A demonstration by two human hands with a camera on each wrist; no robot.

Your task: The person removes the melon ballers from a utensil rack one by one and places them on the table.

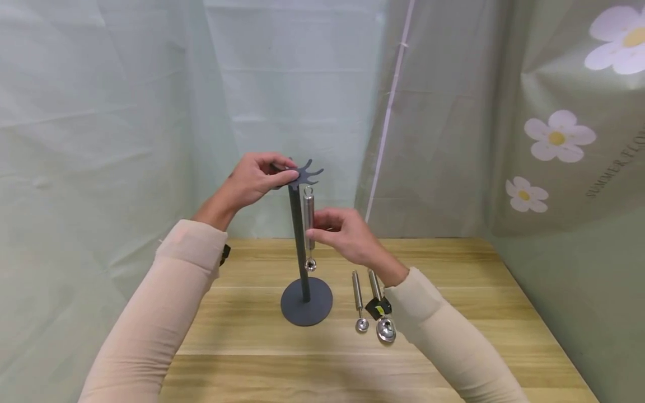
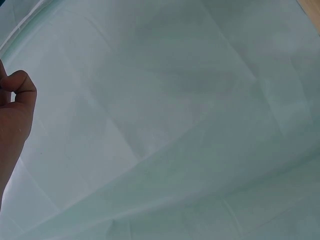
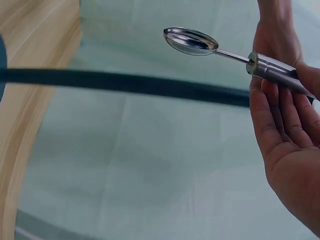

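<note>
A steel measuring spoon [image 1: 309, 224] hangs by the ring at its handle end from one prong of a dark rack [image 1: 302, 235], with its small bowl pointing down beside the rack's post. The right hand [image 1: 347, 235] holds the spoon's handle lightly between the fingertips and thumb; in the right wrist view the fingers [image 3: 280, 120] lie nearly straight along the handle, with the spoon [image 3: 235, 55] running out past them and the post [image 3: 125, 82] crossing behind it. The left hand [image 1: 254, 182] pinches the star-shaped top of the rack from the left, thumb below and fingers above, well above the table. In the left wrist view only a curled edge of that hand [image 2: 15, 110] shows against the pale cloth.

The rack stands on its round base on a wooden table [image 1: 453, 302]. Just right of the base two more steel spoons lie side by side with bowls toward the person: a smaller one [image 1: 359, 305] and a larger one [image 1: 380, 308], the latter partly covered by the right wrist. Pale green cloth [image 1: 126, 112] hangs behind and to the left of the table, and a flowered cloth [image 1: 554, 140] hangs to the right.
</note>
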